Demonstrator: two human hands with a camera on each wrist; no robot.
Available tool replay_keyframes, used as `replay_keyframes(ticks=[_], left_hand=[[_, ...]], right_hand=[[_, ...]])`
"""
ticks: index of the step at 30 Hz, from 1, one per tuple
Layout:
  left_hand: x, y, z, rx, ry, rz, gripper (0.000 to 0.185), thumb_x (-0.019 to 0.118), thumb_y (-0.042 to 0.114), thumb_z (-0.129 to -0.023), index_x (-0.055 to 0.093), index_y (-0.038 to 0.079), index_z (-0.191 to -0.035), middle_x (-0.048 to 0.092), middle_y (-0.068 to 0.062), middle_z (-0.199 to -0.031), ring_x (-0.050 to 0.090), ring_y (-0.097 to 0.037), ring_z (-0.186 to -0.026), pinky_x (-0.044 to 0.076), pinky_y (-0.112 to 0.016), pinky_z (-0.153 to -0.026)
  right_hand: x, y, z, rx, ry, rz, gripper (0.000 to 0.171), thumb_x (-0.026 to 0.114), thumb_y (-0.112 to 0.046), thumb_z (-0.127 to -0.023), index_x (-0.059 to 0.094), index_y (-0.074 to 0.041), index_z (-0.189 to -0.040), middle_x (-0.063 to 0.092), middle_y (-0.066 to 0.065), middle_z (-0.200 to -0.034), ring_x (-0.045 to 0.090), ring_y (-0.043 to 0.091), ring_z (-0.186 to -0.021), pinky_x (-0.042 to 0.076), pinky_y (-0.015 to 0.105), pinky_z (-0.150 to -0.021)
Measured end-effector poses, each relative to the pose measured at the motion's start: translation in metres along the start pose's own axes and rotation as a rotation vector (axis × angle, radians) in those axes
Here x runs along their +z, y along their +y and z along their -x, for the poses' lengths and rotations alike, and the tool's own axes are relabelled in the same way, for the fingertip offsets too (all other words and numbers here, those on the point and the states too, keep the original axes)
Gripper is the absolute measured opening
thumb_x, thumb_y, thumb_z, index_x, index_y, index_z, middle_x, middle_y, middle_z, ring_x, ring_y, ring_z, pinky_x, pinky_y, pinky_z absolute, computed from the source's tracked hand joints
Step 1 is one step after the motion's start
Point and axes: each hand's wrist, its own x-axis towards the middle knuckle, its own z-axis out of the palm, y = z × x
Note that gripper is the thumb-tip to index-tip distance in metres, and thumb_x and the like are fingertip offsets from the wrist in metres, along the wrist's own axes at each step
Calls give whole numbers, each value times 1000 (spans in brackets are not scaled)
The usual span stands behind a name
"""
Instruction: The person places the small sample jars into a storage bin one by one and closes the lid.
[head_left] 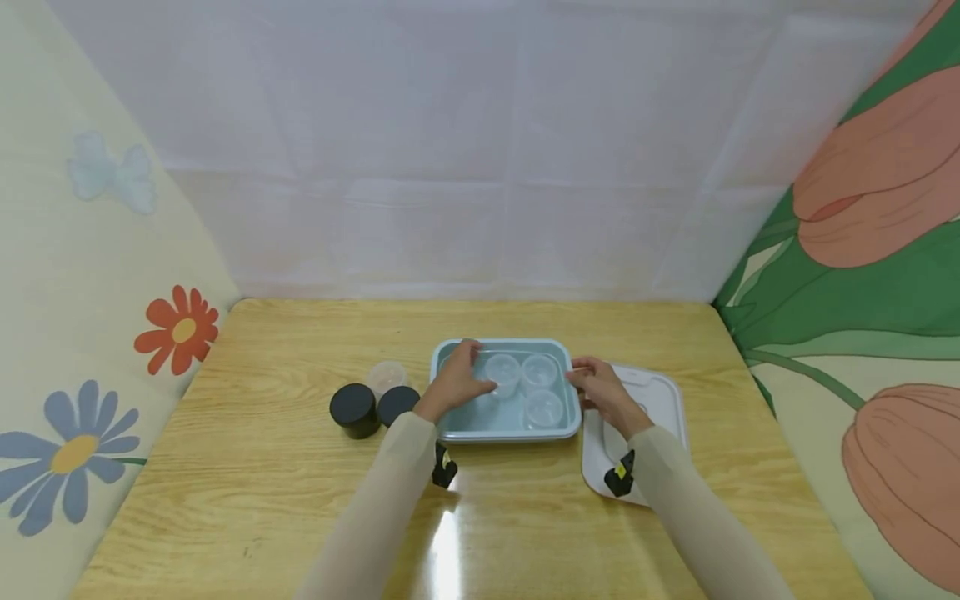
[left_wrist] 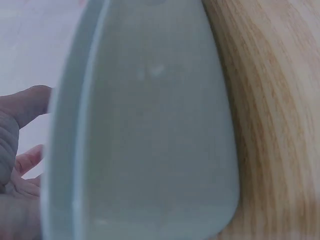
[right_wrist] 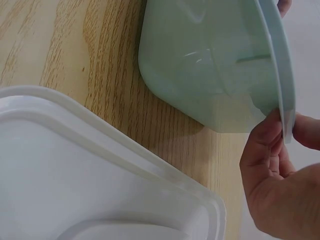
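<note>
A light blue-green plastic tub (head_left: 491,434) stands on the table with three clear round cups (head_left: 543,409) inside, grouped toward its right half. My right hand (head_left: 606,395) pinches the tub's right rim between thumb and fingers, as the right wrist view shows up close. Over the tub's left part is my left hand (head_left: 454,382), its fingers spread and its thumb pointing at the nearest cup. Beyond the rim in the left wrist view, the left hand (left_wrist: 20,150) shows a gap between thumb and fingers, with nothing gripped there. The cups are out of sight in both wrist views.
A white lid (head_left: 663,400) lies flat on the wooden table (head_left: 285,500), right of the tub and partly under the right forearm. To the left are two black-topped jars (head_left: 353,406) and a clear cup (head_left: 386,375) behind them. A white cloth (head_left: 450,233) hangs behind.
</note>
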Motion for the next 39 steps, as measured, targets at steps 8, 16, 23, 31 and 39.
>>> replay_keyframes(ticks=[8,16,23,31,39], left_hand=[[-14,1,7,5,20,32,69,75,9,-79,38,-1,-136,46,-24,-135,47,-38,-124,42,-48,-102],[-26,2,20,39,22,46,67,71,11,-83,35,-1,-137,45,-24,-134,47,-39,-122,46,-47,-95],[-36,2,27,54,19,46,69,72,9,-82,34,-2,-139,44,-26,-136,46,-38,-123,45,-48,-98],[-47,-4,40,39,32,27,70,71,9,-84,32,-1,-141,41,-25,-138,44,-39,-125,43,-50,-99],[-63,-9,55,26,66,12,71,72,11,-83,31,0,-141,41,-25,-138,44,-39,-125,44,-51,-98]], right_hand=[[0,1,-2,12,3,22,40,51,-16,-98,43,-6,-136,56,8,-111,55,15,-90,47,24,-64],[0,3,-2,14,3,21,41,51,-17,-98,43,-6,-137,55,8,-114,55,15,-90,47,24,-65],[0,3,-2,4,0,12,42,51,-16,-98,42,-5,-137,55,9,-115,55,14,-86,47,24,-64],[1,1,-3,11,-4,0,42,51,-16,-98,42,-5,-137,56,9,-113,55,14,-86,47,24,-64],[2,1,-3,10,-6,4,43,51,-15,-98,41,-4,-138,56,10,-115,55,13,-85,47,25,-65]])
